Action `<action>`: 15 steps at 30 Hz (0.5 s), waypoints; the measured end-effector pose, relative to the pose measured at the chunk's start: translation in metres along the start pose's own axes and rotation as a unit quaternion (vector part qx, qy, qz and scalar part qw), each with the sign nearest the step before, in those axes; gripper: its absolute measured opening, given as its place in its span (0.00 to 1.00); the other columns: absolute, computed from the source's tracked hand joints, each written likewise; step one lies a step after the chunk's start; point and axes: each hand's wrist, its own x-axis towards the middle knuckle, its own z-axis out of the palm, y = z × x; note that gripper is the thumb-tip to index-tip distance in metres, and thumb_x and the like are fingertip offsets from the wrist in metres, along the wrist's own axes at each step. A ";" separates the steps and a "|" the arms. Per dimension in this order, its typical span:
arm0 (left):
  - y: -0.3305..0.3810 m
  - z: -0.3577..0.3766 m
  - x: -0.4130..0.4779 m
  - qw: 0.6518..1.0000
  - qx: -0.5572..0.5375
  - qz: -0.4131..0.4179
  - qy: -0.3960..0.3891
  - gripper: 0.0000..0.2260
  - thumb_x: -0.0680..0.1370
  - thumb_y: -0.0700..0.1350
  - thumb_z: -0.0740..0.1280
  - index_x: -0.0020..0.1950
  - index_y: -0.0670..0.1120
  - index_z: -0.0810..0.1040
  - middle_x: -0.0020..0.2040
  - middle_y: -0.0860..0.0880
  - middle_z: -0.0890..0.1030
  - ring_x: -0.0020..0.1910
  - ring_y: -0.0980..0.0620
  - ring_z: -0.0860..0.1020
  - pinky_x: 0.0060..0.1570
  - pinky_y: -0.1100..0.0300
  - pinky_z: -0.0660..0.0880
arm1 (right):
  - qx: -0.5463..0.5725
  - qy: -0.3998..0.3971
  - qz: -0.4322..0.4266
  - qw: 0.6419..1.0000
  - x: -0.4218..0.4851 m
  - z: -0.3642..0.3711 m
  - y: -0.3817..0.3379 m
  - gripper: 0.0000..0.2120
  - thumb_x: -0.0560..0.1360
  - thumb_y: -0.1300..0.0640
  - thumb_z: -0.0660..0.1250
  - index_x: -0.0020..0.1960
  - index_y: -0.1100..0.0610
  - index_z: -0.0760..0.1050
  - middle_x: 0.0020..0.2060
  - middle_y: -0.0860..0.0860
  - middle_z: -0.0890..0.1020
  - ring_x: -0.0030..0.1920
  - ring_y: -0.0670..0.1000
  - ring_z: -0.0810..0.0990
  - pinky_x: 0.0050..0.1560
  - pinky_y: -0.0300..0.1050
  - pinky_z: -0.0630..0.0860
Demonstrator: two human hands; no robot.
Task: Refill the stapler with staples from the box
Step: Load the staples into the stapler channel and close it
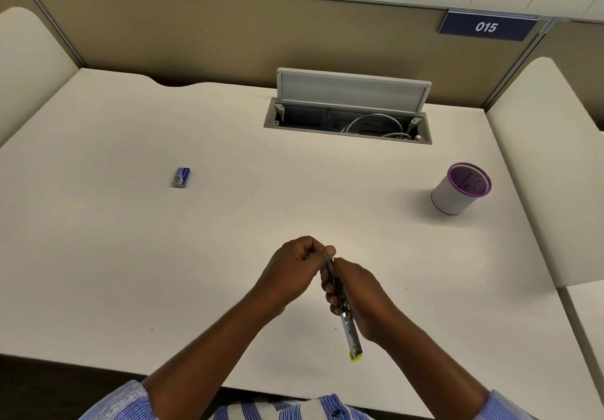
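Observation:
Both hands hold a slim metal stapler (pixel 350 331) with a yellow-green tip, above the desk's near middle. My right hand (pixel 362 295) grips its body, with the metal end sticking out toward me. My left hand (pixel 294 269) is closed on the stapler's far end, pinching it between thumb and fingers. A small blue staple box (pixel 181 177) lies on the desk (pixel 130 256) far to the left, well apart from both hands. Whether the stapler's tray is open cannot be told.
A white pen cup with a purple mesh rim (pixel 459 189) stands at the right. An open cable hatch (pixel 348 115) with its lid raised sits at the back centre. Padded dividers flank the desk; a sign reads 015 (pixel 486 27).

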 end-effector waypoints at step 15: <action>-0.011 -0.003 0.002 0.999 0.052 0.009 -0.012 0.04 0.76 0.52 0.71 0.50 0.55 0.80 0.36 0.49 0.79 0.34 0.56 0.73 0.38 0.57 0.70 | 0.060 -0.042 0.014 0.997 0.006 -0.003 -0.002 0.07 0.79 0.62 0.56 0.44 0.59 0.70 0.31 0.51 0.75 0.31 0.50 0.71 0.33 0.44 0.68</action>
